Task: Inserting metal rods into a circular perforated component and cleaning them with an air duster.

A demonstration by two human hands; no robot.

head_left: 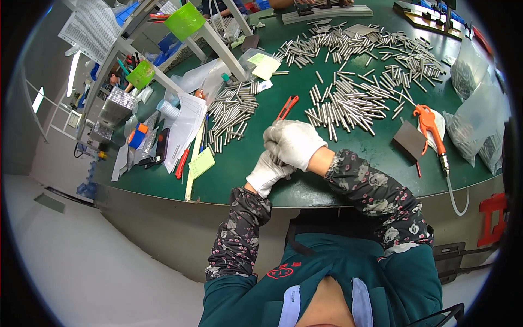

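My left hand (268, 173), in a white glove, is closed around a few short steel pins (277, 160) near the table's front edge. Over it, touching it, is my right hand (297, 144), also gloved, with its fingers curled together; what they pinch is hidden. A red utility knife (288, 107) lies just beyond my right knuckles, its lower end close to the glove. A heap of steel pins (348, 103) spreads to the right of my hands, and a smaller pile of pins (231, 111) lies to their left.
Right: an orange air blow gun (430, 128) with a hose, a dark brown block (409, 143) and clear plastic bags (479, 120). Left: a second red knife (183, 164), yellow sticky notes (202, 163), papers (185, 125) and a white shelf frame (223, 52). Another person's hand (305, 2) shows far off.
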